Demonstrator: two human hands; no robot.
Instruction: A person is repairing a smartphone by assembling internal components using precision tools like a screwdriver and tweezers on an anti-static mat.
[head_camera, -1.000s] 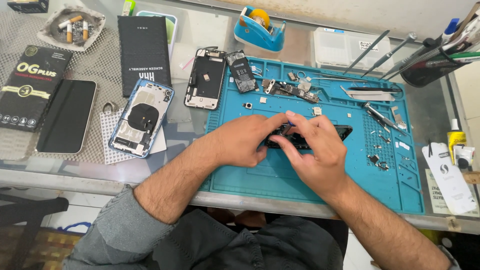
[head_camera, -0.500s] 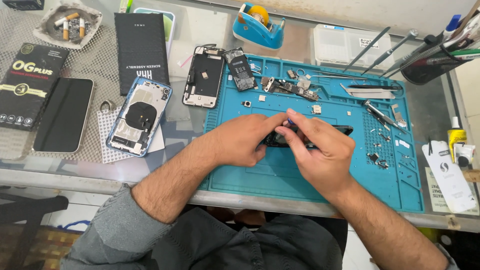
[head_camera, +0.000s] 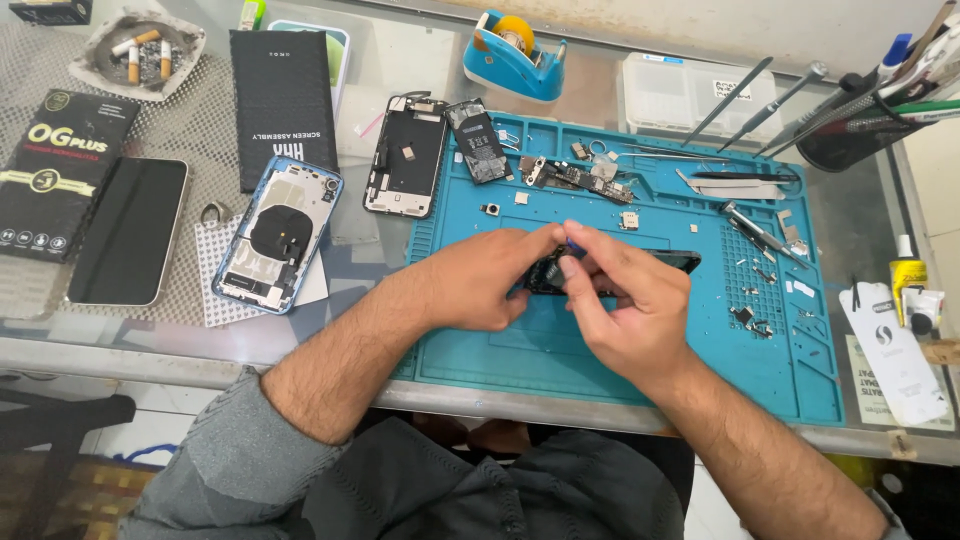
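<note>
Both hands meet over the middle of a blue repair mat (head_camera: 700, 360). My left hand (head_camera: 480, 278) grips the left end of a dark opened phone body (head_camera: 668, 262) that lies across the mat. My right hand (head_camera: 620, 300) pinches a small blue-tipped tool (head_camera: 573, 243) against that same end of the phone. Most of the phone is hidden under my fingers; only its right end shows.
A blue phone rear housing (head_camera: 278, 235), a black screen (head_camera: 130, 230), a screen frame (head_camera: 405, 155), a circuit board (head_camera: 575, 177), tweezers (head_camera: 745, 182) and small screws lie around. Two dark boxes (head_camera: 282, 100), an ashtray (head_camera: 140, 50), a tape dispenser (head_camera: 515, 45) and a tool holder (head_camera: 850, 125) stand at the back.
Both hands stay on the phone body; my right fingers have shifted slightly and the blue tool tip now shows between the thumbs.
</note>
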